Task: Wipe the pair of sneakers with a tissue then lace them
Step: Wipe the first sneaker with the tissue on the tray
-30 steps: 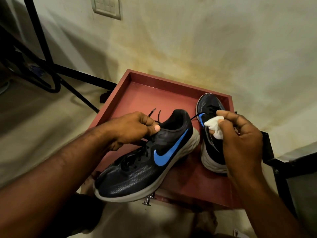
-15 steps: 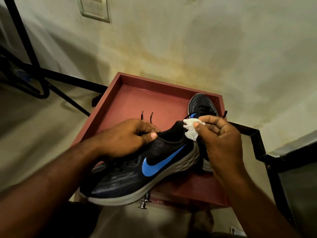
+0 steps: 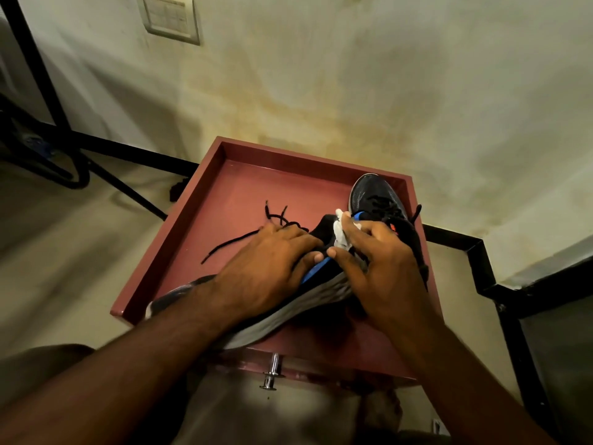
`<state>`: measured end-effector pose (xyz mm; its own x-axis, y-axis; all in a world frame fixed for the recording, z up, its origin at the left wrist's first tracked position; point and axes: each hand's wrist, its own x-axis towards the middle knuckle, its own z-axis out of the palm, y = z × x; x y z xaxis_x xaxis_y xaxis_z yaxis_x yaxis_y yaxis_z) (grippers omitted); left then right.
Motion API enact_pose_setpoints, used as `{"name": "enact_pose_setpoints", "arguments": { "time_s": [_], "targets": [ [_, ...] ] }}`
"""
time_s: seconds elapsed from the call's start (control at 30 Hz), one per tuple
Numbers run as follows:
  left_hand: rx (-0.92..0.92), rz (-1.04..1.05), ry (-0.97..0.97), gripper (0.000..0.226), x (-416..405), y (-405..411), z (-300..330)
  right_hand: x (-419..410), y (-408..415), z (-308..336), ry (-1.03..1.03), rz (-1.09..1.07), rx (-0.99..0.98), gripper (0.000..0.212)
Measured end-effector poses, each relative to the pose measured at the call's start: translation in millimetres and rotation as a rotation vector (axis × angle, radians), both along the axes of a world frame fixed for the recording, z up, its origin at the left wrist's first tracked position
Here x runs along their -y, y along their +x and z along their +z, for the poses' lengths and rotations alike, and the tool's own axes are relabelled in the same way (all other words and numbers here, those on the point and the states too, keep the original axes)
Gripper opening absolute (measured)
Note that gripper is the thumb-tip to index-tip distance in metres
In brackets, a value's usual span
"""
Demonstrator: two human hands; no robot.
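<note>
A black sneaker point(image 3: 288, 311) with a blue swoosh and a white sole lies tilted across the front of a red tray point(image 3: 205, 200). My left hand point(image 3: 272, 264) presses on its upper and grips it. My right hand point(image 3: 382, 271) holds a crumpled white tissue point(image 3: 340, 234) against the sneaker's heel collar. Loose black laces point(image 3: 237, 240) trail left over the tray floor. The second black sneaker point(image 3: 373, 195) stands at the tray's right side, toe toward the wall, partly hidden behind my right hand.
The red tray is a drawer with a metal knob point(image 3: 272, 374) at its front. A stained wall point(image 3: 353, 75) with a switch plate point(image 3: 170, 17) rises behind it. Black metal frame legs point(image 3: 38, 78) stand at the left and a black frame point(image 3: 481, 271) at the right.
My right hand brought the tissue from the far sneaker to the near sneaker's heel. My left hand slid over the near sneaker's upper, and the shoe rolled, showing more sole.
</note>
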<state>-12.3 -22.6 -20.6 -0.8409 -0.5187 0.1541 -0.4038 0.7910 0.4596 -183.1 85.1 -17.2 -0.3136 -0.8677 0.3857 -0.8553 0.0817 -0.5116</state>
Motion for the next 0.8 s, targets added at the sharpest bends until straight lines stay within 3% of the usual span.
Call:
{"name": "enact_pose_setpoints", "arguments": {
  "time_s": [0.13,0.23,0.33,0.47,0.67,0.8],
  "targets": [
    [-0.013,-0.004,0.021,0.025,0.2,-1.1,0.0,-0.6,1.3,2.9,-0.104,-0.023,-0.076,0.018],
    [-0.003,0.011,0.041,0.03,1.8,-1.6,1.1,-4.6,7.7,1.3,-0.064,0.018,-0.106,0.022],
    [-0.037,0.004,0.071,0.04,6.1,-2.5,1.4,-1.9,0.8,5.5,-0.097,0.042,-0.072,0.013],
    [-0.039,0.01,0.111,0.032,8.1,-1.8,2.4,7.2,-13.0,8.9,-0.157,-0.087,-0.045,0.012],
    [-0.024,0.008,0.106,0.029,4.3,-1.5,5.5,-10.2,5.0,8.3,-0.077,0.038,-0.008,0.008],
    [0.001,0.02,0.168,0.026,8.5,-1.4,9.6,8.1,-10.1,4.7,-0.137,-0.06,-0.019,0.005]
  ]
}}
